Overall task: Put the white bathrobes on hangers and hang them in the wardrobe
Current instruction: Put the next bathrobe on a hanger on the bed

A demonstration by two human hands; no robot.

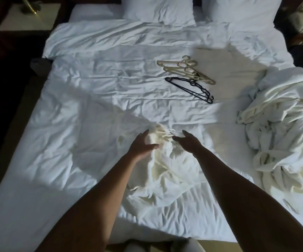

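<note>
A crumpled white bathrobe (167, 171) lies on the bed in front of me. My left hand (143, 144) and my right hand (187, 141) hover over its far end, fingers straight and spread, holding nothing. Beyond them lie several beige hangers (183, 70) and a black hanger (192, 88) on the duvet. A heap of more white bathrobes (281, 128) sits at the bed's right edge. No wardrobe is in view.
The white bed (92, 88) fills the view, with two pillows (158, 10) at its head. A bedside table (29, 17) with a brass lamp base stands at the far left. Dark furniture stands at the far right.
</note>
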